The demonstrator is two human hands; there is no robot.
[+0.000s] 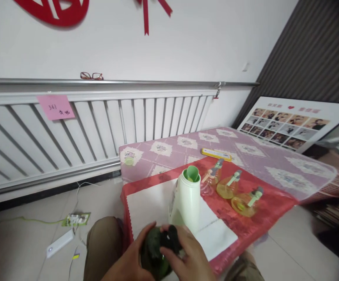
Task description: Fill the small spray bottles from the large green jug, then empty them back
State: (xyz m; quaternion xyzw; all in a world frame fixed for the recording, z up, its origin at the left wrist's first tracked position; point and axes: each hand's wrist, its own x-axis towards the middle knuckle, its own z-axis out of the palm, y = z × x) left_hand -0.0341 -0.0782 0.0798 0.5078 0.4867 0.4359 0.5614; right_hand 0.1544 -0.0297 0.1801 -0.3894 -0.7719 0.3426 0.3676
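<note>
My left hand (130, 263) wraps round the side of a dark green round bottle (153, 253), held low in front of me at the near table edge. With thumb and fingers, my right hand (191, 257) pinches the black top piece (171, 239) of that bottle. Just beyond my hands stands a tall pale green bottle (191, 203), upright, its neck uncapped with a green inner spout (193, 174). To its right are several small round spray bottles (225, 190) with yellowish liquid, and another spray bottle (244, 205) nearest the right. The lower part of the held bottle is partly hidden.
A white sheet (146, 207) lies on a red cloth (275, 195) over the patterned tablecloth (184, 142). Farther back is a yellow box (216, 154); a small green cap (129, 160) sits at the left. A radiator (107, 121) lines the wall. A power strip (60, 242) and cables are on the floor.
</note>
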